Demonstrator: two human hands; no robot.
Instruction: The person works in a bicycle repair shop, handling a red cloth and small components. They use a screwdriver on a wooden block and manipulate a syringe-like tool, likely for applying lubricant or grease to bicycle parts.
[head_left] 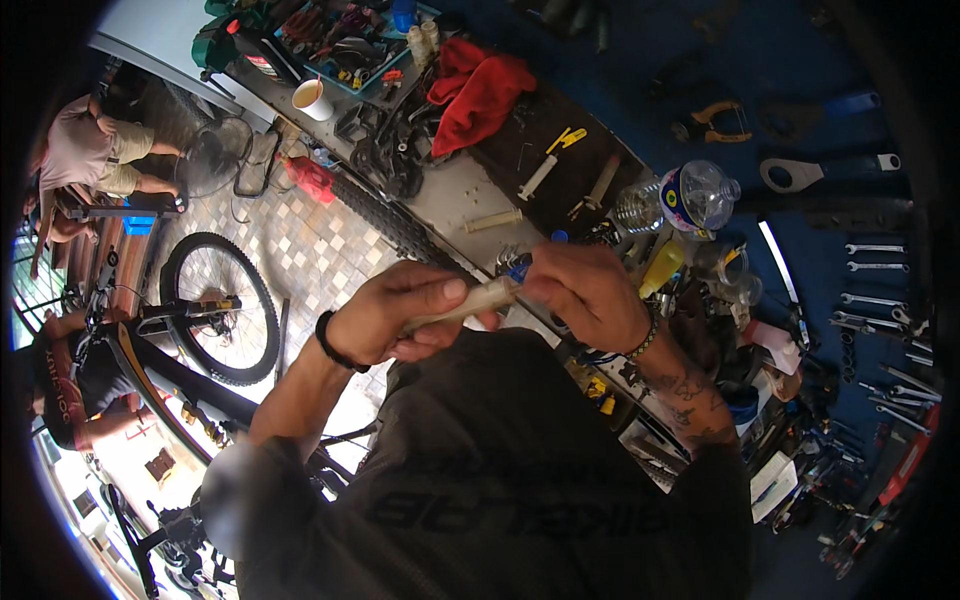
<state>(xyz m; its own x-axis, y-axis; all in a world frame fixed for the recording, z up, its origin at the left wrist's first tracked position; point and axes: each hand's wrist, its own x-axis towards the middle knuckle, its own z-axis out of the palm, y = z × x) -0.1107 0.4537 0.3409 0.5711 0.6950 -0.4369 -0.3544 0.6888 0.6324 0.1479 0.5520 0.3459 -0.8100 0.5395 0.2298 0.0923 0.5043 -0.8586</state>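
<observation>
Apparent step: working at pale tube (488, 296).
Your left hand (392, 308) grasps it before your shirt (480, 420); your right hand (592, 295) curls at its end, grip hidden. Next likely calls for steady left hold.

I'm in what looks like a bicycle workshop: rows of spanners (878, 267), a big ring-ended wrench (795, 175) and pliers (735, 122) are ranged across the blue wall (780, 65), a bicycle (130, 350) is on my left, a knobby tyre (385, 220) runs beside my surface (440, 236), and tools and parts clutter it.
</observation>
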